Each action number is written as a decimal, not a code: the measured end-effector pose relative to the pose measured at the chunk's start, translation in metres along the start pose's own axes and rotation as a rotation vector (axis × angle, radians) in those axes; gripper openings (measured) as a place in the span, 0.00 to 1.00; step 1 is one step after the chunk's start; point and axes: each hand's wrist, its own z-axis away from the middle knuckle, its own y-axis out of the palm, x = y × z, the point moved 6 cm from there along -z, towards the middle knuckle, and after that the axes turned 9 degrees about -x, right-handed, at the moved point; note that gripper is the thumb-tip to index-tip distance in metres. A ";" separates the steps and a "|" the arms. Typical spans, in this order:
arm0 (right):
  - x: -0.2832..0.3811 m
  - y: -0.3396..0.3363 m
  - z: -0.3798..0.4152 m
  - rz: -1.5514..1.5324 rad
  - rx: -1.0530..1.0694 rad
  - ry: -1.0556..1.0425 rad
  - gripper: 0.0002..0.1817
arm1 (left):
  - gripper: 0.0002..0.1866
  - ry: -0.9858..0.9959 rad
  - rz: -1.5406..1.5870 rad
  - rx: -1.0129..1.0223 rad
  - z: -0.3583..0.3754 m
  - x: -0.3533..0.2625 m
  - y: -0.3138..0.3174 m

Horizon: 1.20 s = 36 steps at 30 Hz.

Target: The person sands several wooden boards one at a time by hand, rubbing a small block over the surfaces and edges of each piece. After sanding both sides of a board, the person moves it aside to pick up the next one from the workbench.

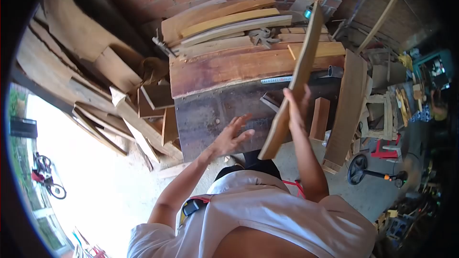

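My right hand [297, 110] is closed around a long narrow wooden board [306, 59], which is tilted up over the workbench [201, 119]. Its far end rises toward the brick wall and its near end hangs by the bench's front edge. To the left, my left hand [234, 136] has its fingers spread over the dark bench top and holds nothing. Between the hands and the back of the bench lie a metal tool [270, 102], partly behind the board, and a white measuring strip [276, 80]. A short wooden block [320, 117] stands right of my right hand.
Several planks [234, 21] and grey gloves [264, 37] lie at the bench's back. Large wood slabs [71, 28] lean on the left. A thick board [345, 110] lines the bench's right edge. An orange-and-black tool [358, 169] sits on the floor at right.
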 end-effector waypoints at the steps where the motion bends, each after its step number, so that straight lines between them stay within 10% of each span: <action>1: 0.002 0.028 0.026 -0.051 0.030 0.000 0.52 | 0.32 -0.012 0.002 -0.022 0.011 0.010 0.011; 6: 0.014 0.109 0.129 0.179 0.282 -0.044 0.59 | 0.25 -0.214 0.266 -0.111 0.066 0.055 -0.017; 9: 0.000 0.103 0.146 0.247 0.470 -0.507 0.49 | 0.23 -0.297 0.371 -0.180 0.125 0.090 -0.066; 16: -0.072 0.033 0.067 1.050 0.260 -0.794 0.38 | 0.26 -0.444 0.518 -0.138 0.209 0.148 -0.089; 21: -0.065 0.031 0.038 0.985 0.355 -0.839 0.31 | 0.26 -0.434 0.583 -0.123 0.186 0.154 -0.072; 26: -0.049 0.043 0.016 0.950 0.409 -0.753 0.26 | 0.30 -0.716 -0.032 -0.255 0.195 0.167 -0.085; 30: -0.036 0.085 0.045 0.500 0.636 -0.809 0.24 | 0.29 -0.557 0.032 -0.815 0.253 0.197 -0.076; 36: 0.015 0.177 0.038 0.442 0.634 -1.030 0.23 | 0.33 -0.931 0.672 -0.888 0.292 0.221 -0.009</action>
